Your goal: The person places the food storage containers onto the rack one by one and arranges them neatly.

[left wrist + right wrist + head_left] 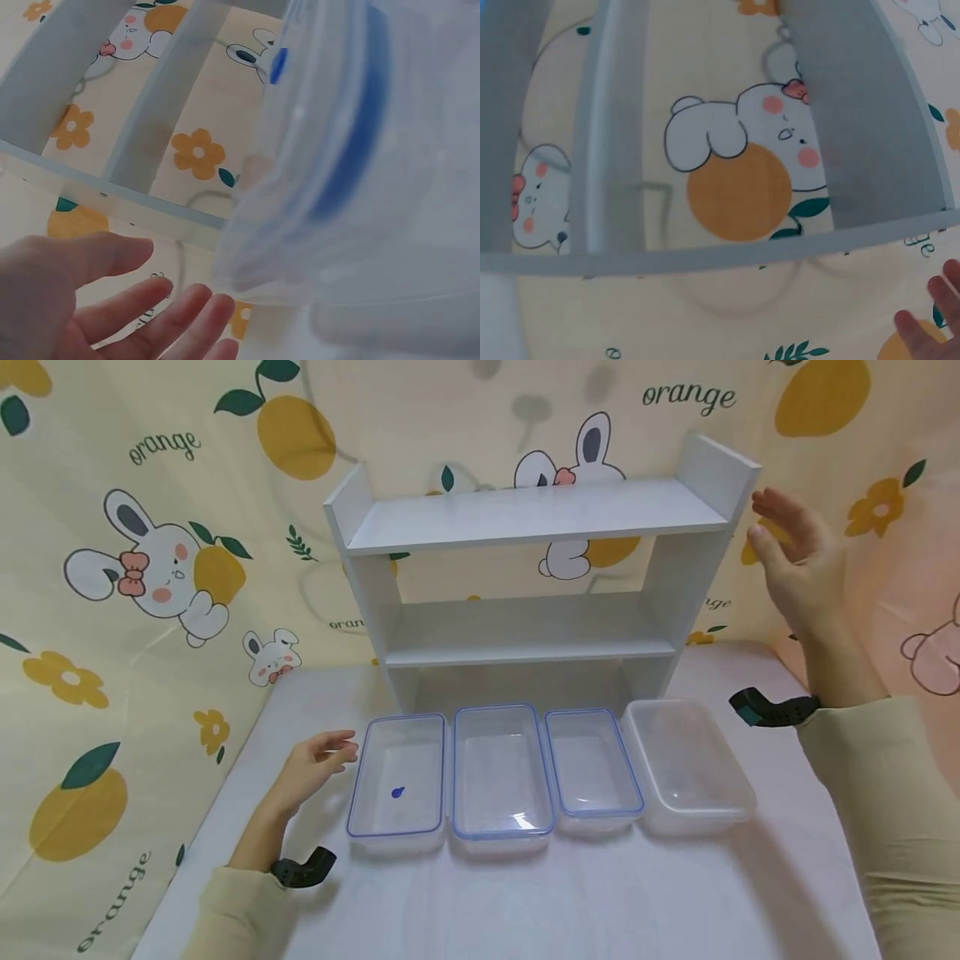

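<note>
My left hand (309, 770) is just left of the leftmost clear plastic box (360, 797), fingers loosely bent and pointing at its side; whether they touch it I cannot tell. That box has a blue edge and a small dark blue mark (398, 792). To its right stand two more blue-edged boxes, a larger one (498, 777) and a smaller one (592, 760), then a frosted box (693, 764) lacking the blue edge. My right hand (806, 564) is raised beside the right end of the white shelf (540, 514), fingers relaxed, holding nothing.
The boxes stand in a row before the shelf on a white-covered table (525, 902). The shelf has two boards between upright sides. A printed cloth backdrop (285, 568) hangs behind. Each wrist wears a black band, one on the left (303, 868) and one on the right (776, 708).
</note>
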### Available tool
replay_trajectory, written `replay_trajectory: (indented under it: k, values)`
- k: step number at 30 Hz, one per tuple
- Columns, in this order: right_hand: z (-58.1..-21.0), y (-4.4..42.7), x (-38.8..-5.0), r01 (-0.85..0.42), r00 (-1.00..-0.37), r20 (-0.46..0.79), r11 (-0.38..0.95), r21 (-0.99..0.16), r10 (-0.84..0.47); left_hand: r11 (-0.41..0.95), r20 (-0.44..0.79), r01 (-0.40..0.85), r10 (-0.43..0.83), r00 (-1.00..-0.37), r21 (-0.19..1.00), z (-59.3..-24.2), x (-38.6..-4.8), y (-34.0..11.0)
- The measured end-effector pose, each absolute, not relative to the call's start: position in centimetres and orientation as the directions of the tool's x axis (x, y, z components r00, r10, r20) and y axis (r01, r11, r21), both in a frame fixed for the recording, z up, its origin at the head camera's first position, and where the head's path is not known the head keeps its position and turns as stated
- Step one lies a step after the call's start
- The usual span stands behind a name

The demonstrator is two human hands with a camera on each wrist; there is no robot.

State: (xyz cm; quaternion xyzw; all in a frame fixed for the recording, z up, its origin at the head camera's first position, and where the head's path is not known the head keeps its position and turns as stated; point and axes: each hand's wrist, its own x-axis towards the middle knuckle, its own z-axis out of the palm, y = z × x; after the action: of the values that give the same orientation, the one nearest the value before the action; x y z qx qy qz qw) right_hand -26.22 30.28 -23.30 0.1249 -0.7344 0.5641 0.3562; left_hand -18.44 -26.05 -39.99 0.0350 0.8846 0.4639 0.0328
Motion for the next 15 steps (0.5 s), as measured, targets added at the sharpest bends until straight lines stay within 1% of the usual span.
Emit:
replay_trajectory:
  k: [3,4,8,11,13,15]
  values:
    - [-22.8,29.6,-26.7,-0.658,-0.693,0.684,0.187,-0.729,0.229,0.558,-0.051,0.009,0.091,-0.995,0.830,-40.6,-18.2,-26.1]
    - [-22.6,29.4,-26.8,-0.671,-0.688,0.687,0.157,-0.725,0.235,0.558,-0.063,-0.001,0.092,-0.994,0.830,-40.8,-18.2,-26.1]
    - [-21.9,28.6,-27.3,-0.701,-0.673,0.693,0.075,-0.709,0.259,0.557,-0.121,-0.047,0.097,-0.988,0.829,-41.4,-18.1,-26.2]
    - [-21.6,28.2,-27.8,-0.732,-0.652,0.713,0.029,-0.680,0.257,0.547,-0.168,-0.082,0.109,-0.980,0.833,-41.8,-18.0,-26.4]
    - [-21.5,28.0,-28.1,-0.746,-0.648,0.717,-0.023,-0.665,0.257,0.539,-0.200,-0.105,0.120,-0.972,0.836,-42.0,-17.9,-26.4]
    - [-21.4,27.8,-28.4,-0.766,-0.626,0.739,-0.018,-0.643,0.248,0.525,-0.227,-0.126,0.133,-0.965,0.842,-42.1,-17.8,-26.5]
